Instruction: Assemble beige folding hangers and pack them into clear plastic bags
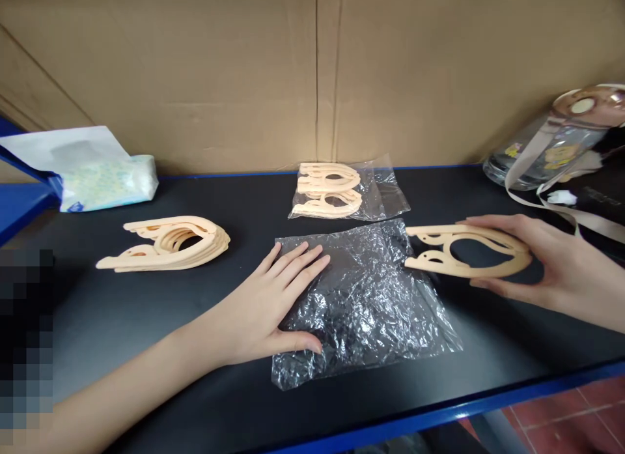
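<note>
My left hand (288, 291) lies flat, fingers spread, on the left part of a crinkled clear plastic bag (371, 311) on the table. In my right hand (551, 265) is a beige folded clothes hanger (459, 271), gripped at its rounded end between thumb and fingers. Its two narrow tips point left, by the bag's upper right edge. Whether it is one hanger or a thin stack, I cannot tell. A stack of similar folded hangers (205, 255) sits to the left, apart from my hands. Behind the bag lies a clear packet (383, 193) with more hangers inside.
A tissue pack (107, 184) with a white sheet stands at the back left. At the back right, a clear bottle (551, 148) with a strap (532, 157) leans beside a dark item. Cardboard (219, 83) walls the rear. The black table (205, 402) has a blue front edge.
</note>
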